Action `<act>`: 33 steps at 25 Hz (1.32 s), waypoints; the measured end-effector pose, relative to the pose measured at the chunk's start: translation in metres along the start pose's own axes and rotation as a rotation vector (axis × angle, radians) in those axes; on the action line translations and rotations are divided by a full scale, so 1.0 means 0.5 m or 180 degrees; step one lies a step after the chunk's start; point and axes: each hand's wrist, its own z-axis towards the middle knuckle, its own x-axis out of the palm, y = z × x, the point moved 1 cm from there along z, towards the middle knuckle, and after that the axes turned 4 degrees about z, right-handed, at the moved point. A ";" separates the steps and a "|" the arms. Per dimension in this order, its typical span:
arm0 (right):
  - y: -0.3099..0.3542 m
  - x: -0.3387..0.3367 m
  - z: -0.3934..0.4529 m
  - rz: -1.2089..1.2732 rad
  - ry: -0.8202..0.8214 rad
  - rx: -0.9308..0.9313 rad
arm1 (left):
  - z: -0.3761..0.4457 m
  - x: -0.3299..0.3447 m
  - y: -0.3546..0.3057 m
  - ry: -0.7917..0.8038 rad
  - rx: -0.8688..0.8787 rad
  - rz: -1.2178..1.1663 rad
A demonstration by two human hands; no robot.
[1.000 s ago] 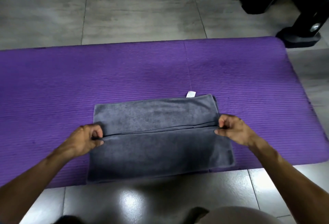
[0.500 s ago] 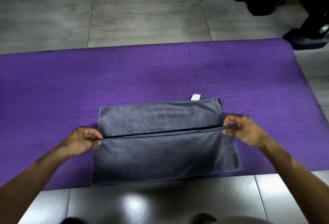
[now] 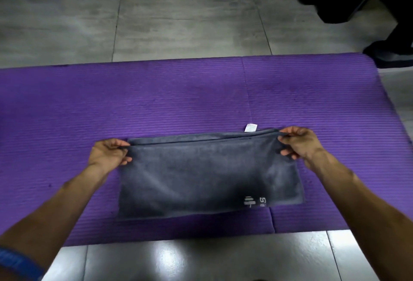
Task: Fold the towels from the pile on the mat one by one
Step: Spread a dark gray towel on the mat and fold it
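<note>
From the head view, a grey towel [image 3: 207, 175] lies folded on the purple mat [image 3: 156, 102], its upper layer drawn up almost to the far edge, where a white label [image 3: 250, 127] sticks out. The left hand [image 3: 109, 154] pinches the upper layer's left corner between thumb and curled fingers, forearm reaching in from the lower left. The right hand [image 3: 298, 143] has the same pinching grip on the right corner, its forearm stretching in from the lower right over the grey floor tiles [image 3: 178, 17].
</note>
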 end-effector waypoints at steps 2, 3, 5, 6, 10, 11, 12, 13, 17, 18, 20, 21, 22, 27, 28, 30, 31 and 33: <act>0.012 0.002 0.009 0.0268 -0.0099 0.0003 | 0.012 -0.002 -0.017 -0.0090 0.0087 -0.0167; 0.017 0.004 0.014 0.0347 -0.0114 -0.0008 | 0.024 -0.006 -0.022 -0.0115 0.0127 -0.0215; 0.018 0.014 0.025 0.0464 -0.0174 -0.0048 | 0.037 -0.005 -0.032 -0.0144 0.0115 -0.0230; 0.014 0.022 0.023 0.0451 -0.0301 -0.0174 | 0.038 -0.005 -0.031 -0.0241 0.0146 0.0042; -0.049 0.093 -0.059 -0.0985 -0.1010 -0.1971 | -0.041 0.050 0.028 -0.0901 0.1606 0.2151; -0.080 0.122 -0.092 -0.1403 -0.0940 -0.2245 | -0.075 0.076 0.065 -0.0703 0.2021 0.2304; -0.111 0.144 -0.115 -0.1823 -0.0889 -0.2290 | -0.120 0.101 0.102 -0.0514 0.2227 0.2475; -0.141 0.159 -0.130 -0.2154 -0.0889 -0.2205 | -0.148 0.117 0.160 -0.0440 0.2262 0.2653; -0.217 0.153 -0.106 -0.2876 -0.0816 -0.1704 | -0.201 0.110 0.256 -0.0625 0.1699 0.3060; -0.212 0.150 -0.094 -0.2973 -0.0787 -0.1698 | -0.203 0.113 0.243 -0.0702 0.1659 0.3094; -0.187 0.151 -0.066 -0.3021 -0.0795 -0.1729 | -0.190 0.135 0.192 -0.0662 0.1845 0.3004; -0.172 0.150 -0.050 -0.3005 -0.0834 -0.1730 | -0.169 0.150 0.161 -0.0593 0.2035 0.3002; -0.159 0.149 -0.033 -0.3006 -0.0861 -0.1724 | -0.139 0.162 0.134 -0.0513 0.2164 0.3002; -0.145 0.146 0.004 -0.3146 -0.0937 -0.1801 | 0.010 0.154 0.087 -0.0760 0.1900 0.3032; -0.146 0.147 0.005 -0.3154 -0.0937 -0.1773 | 0.018 0.151 0.088 -0.0784 0.1908 0.3039; -0.144 0.147 0.006 -0.3194 -0.0970 -0.1722 | 0.011 0.150 0.080 -0.0846 0.1952 0.2948; -0.143 0.147 0.006 -0.3219 -0.0981 -0.1721 | 0.003 0.151 0.080 -0.0895 0.1925 0.2838; -0.142 0.148 0.005 -0.3237 -0.0990 -0.1733 | -0.042 0.154 0.106 -0.0908 0.1840 0.2640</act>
